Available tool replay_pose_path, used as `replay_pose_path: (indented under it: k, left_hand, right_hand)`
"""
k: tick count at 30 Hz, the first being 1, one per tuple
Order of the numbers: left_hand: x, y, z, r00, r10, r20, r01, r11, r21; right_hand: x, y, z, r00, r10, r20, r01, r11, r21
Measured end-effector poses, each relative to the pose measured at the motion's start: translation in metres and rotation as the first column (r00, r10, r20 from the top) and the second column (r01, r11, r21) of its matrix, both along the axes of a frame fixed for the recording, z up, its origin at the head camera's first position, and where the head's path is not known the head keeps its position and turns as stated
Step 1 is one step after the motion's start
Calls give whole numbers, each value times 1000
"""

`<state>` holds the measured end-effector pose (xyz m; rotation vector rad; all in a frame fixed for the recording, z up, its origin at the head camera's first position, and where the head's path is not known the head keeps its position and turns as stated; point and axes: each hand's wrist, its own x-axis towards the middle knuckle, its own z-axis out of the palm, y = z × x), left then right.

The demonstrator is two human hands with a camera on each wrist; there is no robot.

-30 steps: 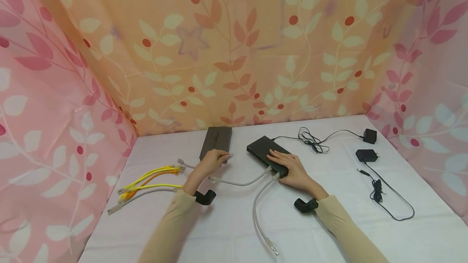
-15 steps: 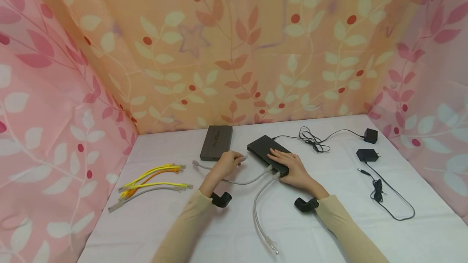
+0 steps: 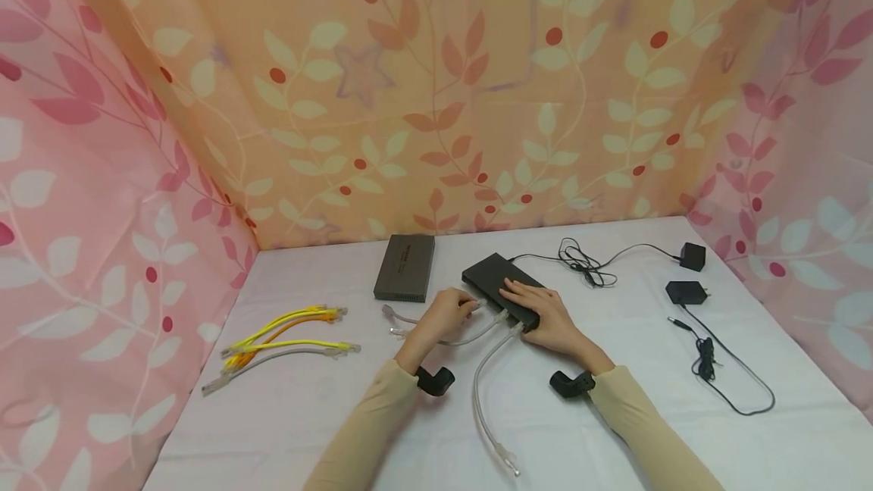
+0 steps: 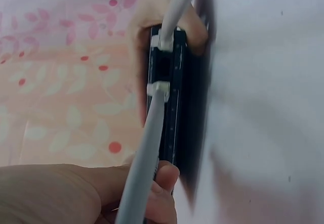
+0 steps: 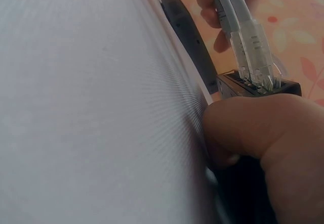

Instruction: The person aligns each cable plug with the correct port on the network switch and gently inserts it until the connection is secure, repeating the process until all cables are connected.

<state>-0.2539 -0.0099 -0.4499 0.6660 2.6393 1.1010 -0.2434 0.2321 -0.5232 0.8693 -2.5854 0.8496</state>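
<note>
A black network switch (image 3: 489, 273) lies angled on the white table. My right hand (image 3: 539, 315) grips its near right end, fingers spread over the top and thumb round the side. Two grey network cables are plugged into its front ports; one plug (image 4: 159, 90) shows in the left wrist view, and both clear plugs (image 5: 255, 54) in the right wrist view. My left hand (image 3: 446, 314) pinches a third grey cable near its clear plug (image 3: 481, 303), close to the switch's left front. That cable's other end (image 3: 389, 312) trails to the left.
A second, dark grey switch (image 3: 405, 267) lies behind left. Yellow, orange and grey cables (image 3: 286, 332) lie far left. Right, one black power adapter (image 3: 692, 256) has its cord running to the black switch; another adapter (image 3: 685, 292) lies with its cord bundled. Patterned curtains surround the table.
My left hand has moved right with the grey cable, from in front of the dark grey switch to the black switch's front. My right hand has stayed in place.
</note>
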Motion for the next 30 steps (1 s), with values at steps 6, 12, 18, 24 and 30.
replay_pose_path:
  k: [6,12,18,24,30]
  left_hand:
    - [1,8,-6,999,16,31,-16,1000,11]
    - [1,15,-10,995,49,88,-52,998,37]
    - [2,18,-12,993,65,97,-72,995,71]
    - [3,19,-14,993,61,106,-71,993,95]
    - [3,21,-16,995,60,82,-68,993,100]
  right_hand:
    - [0,-1,-1,1000,-4,21,4,1000,-7]
    - [1,-1,0,1000,-7,30,7,1000,-7]
    - [1,-1,1,1000,2,24,-1,1000,-14]
    - [0,0,1,1000,-2,26,2,1000,-9]
    - [0,0,0,1000,-2,14,2,1000,1]
